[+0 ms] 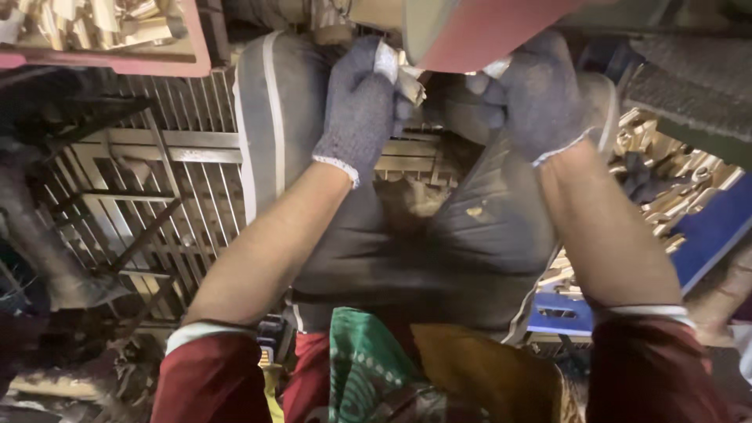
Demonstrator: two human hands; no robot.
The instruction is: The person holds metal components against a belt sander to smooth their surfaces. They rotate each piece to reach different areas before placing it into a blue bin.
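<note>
I look down at my lap, in dark grey trousers (439, 235), with both arms stretched forward. My left hand (362, 106), in a grey knitted glove, is closed around a small pale wooden piece (406, 78) near the top middle. My right hand (540, 94), gloved the same way, pinches a small light piece (497, 69) close beside it. Both hands sit just under the edge of a pink-red tray (493, 27). Much of what the fingers hold is hidden by the gloves.
A pink tray (117, 56) of pale wooden pieces stands at the top left. A metal slatted grate (164, 196) lies below left. More pale wooden pieces fill a blue crate (705, 235) on the right. A rough grey belt (689, 78) runs at top right.
</note>
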